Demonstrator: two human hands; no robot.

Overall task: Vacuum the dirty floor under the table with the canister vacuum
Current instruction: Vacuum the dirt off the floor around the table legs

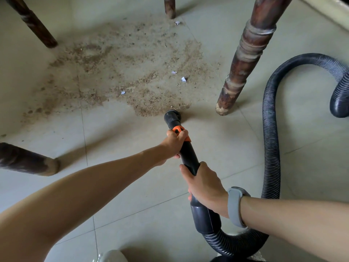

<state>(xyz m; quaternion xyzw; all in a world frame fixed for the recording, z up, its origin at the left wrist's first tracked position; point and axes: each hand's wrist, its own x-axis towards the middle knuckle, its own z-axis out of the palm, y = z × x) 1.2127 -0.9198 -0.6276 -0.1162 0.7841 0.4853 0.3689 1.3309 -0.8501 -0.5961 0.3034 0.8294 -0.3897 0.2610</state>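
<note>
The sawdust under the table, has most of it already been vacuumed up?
No. A wide patch of sawdust and a few paper scraps cover the floor, and the nozzle sits only at its near edge.

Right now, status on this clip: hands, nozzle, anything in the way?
Both hands grip the wand: left hand by the orange collar, right hand lower. Nozzle at near edge of the sawdust patch, most uncleared. Table leg close on the right.

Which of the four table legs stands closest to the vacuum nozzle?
The pale-footed turned leg at right, just right of the nozzle; the other three stand farther off.
</note>
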